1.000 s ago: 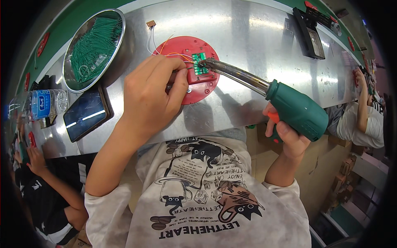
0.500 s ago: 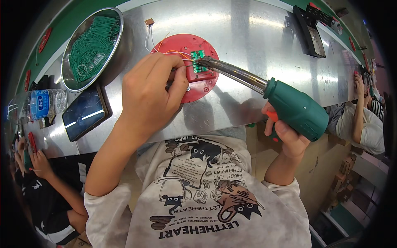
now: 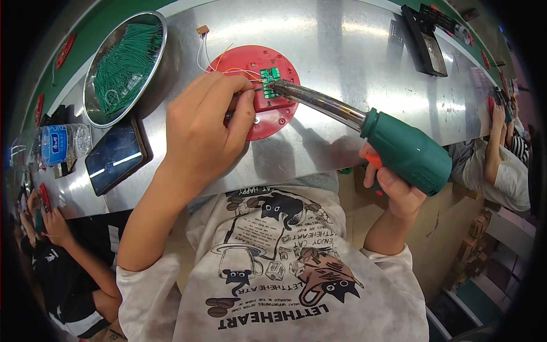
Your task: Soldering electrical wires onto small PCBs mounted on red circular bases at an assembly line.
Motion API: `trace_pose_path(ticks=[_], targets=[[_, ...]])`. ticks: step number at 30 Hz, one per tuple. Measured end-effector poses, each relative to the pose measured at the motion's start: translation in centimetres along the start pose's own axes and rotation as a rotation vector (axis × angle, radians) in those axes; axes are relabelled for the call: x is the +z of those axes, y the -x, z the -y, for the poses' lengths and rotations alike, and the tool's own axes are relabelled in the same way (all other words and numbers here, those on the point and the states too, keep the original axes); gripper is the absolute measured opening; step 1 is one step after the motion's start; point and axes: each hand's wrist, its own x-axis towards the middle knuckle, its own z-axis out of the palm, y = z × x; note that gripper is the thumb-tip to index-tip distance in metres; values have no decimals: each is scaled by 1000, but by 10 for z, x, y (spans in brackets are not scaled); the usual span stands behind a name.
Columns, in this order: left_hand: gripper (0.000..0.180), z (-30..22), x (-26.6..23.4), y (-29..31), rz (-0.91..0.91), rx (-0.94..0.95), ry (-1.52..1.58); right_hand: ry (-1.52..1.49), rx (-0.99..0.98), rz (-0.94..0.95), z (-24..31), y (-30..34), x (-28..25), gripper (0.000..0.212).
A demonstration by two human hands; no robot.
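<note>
Metal table (image 3: pixel 342 62), shiny, streaked with glare; steel bowl (image 3: pixel 139 85) of green wires (image 3: pixel 125 62) stands at far left, dark tablet (image 3: pixel 114 158) and clear bottle (image 3: pixel 58 144) nearer; red disc (image 3: pixel 272 123), round, lies mid-table with green board (image 3: pixel 270 74) on it; left hand (image 3: pixel 206 122) hides the disc's left part, thumb and forefinger pinched on a thin wire (image 3: pixel 258 89) at the board's left edge; right hand (image 3: pixel 396 188) wraps the green-handled soldering iron (image 3: pixel 379 130); its dark metal barrel crosses the disc's right side, tip at the board.
</note>
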Motion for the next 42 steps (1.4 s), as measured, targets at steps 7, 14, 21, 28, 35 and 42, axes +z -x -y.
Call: trace_pose_path(ticks=[7,14,21,28,35,42], targets=[[6,0,1,0,-10,13,-4,36,-5,20,-1,0,-2,44],[6,0,1,-1,-4,31,-10,15,22,18,-3,0,-1,41],[6,-1,-1,-1,12,21,-10,-28,108,3,4,-2,-1,46],[8,0,1,0,8,28,-20,-95,181,-68,5,-3,0,46],[8,-1,0,0,13,8,-18,-84,63,-94,0,-8,-13,44],[7,-1,1,-2,22,-6,-17,-194,49,-183,-16,-20,-13,45]])
